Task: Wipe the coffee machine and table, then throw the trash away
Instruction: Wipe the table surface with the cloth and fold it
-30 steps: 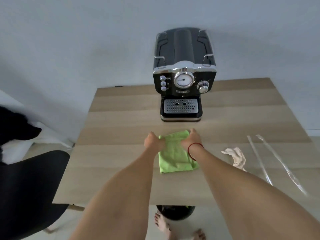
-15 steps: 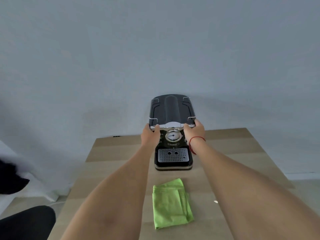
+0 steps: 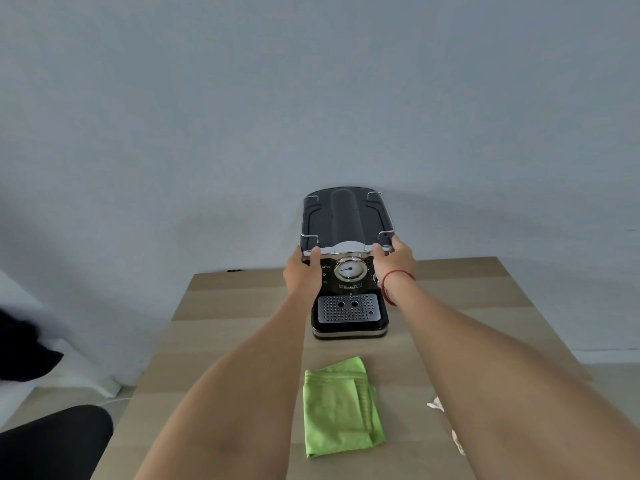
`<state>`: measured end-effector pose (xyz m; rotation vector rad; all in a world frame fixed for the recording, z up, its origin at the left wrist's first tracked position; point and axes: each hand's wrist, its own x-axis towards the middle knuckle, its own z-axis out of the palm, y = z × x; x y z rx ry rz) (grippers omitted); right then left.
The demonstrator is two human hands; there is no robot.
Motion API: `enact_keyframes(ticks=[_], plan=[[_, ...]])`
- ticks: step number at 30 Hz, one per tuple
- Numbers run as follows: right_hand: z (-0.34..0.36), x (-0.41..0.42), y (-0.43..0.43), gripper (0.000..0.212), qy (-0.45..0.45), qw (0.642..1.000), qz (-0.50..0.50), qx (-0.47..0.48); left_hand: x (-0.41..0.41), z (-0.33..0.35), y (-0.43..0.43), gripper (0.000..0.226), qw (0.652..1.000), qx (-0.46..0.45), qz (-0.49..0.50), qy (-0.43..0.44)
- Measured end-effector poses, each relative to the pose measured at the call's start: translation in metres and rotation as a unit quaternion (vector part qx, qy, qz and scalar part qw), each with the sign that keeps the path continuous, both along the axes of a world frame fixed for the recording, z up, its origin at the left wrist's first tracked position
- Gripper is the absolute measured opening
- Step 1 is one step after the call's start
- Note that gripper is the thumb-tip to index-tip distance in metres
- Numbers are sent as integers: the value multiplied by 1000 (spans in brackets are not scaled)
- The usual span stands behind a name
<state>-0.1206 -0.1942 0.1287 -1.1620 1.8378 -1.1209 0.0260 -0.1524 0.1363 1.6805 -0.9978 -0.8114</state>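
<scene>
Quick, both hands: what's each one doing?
Left hand: gripping the coffee machine, left side.
Right hand: gripping its right side.

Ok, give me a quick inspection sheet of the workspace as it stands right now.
Surface: wooden table, light, mostly bare.
Job's things: coffee machine upright at the far edge by the wall; folded green cloth lying flat in front of it, untouched.
Clutter: crumpled pale scrap beside the right forearm, mostly hidden.
Grippers: left hand and right hand grip the machine's top front corners.
Cables: thin white cord on the floor, left.
Surroundings: plain wall; dark chair lower left.
</scene>
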Motion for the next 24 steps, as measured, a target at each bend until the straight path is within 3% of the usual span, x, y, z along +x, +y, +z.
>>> enact_keyframes(ticks=[3,8,10,12,16,20,24], plan=[[3,1,4,49,-21,1000,3,-2,0,3,2,25,1000,16,-17,6],[-5,1,37,56,-68,997,-13,-12,3,-14,31,75,996,84,-4,18],[-23,2,63,49,-81,996,-27,-22,4,-41,57,72,992,121,20,-1],[-50,5,85,44,-55,998,-18,29,7,-75,88,63,978,203,21,-28],[-123,17,121,55,77,959,89,258,13,-142,137,50,929,362,-24,-76],[-163,34,147,66,134,921,107,350,16,-174,142,35,919,390,-44,-46],[-175,54,148,50,110,914,138,365,28,-184,131,30,903,418,-81,-56]])
